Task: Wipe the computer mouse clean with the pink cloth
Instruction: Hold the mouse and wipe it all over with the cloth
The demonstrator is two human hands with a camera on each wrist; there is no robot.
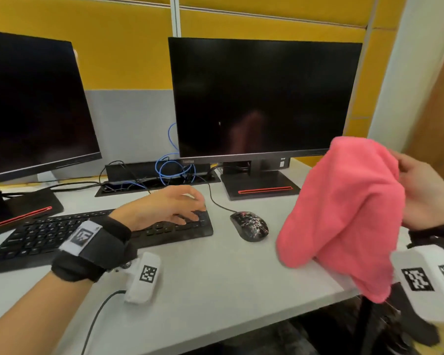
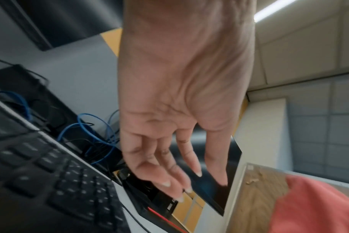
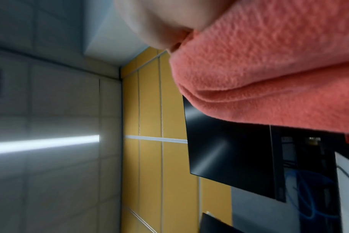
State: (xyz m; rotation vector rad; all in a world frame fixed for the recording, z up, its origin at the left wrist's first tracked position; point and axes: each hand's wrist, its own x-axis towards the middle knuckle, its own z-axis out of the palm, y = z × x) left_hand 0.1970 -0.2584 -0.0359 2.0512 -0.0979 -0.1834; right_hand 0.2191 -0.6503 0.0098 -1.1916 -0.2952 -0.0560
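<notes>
On the smooth grey desk (image 1: 215, 290), just right of the flat black keyboard (image 1: 49, 237): one corded mouse (image 1: 249, 225), a rounded black shell flecked with pale and reddish marks, lying bare with neither hand touching it. Right of the mouse, raised off the desk: pink cloth (image 1: 343, 213), fuzzy and draped in soft folds, gripped at its top by the right hand (image 1: 424, 193). Over the keyboard's right end: left hand (image 1: 164, 207), fingers (image 2: 193, 159) loosely extended, holding nothing.
</notes>
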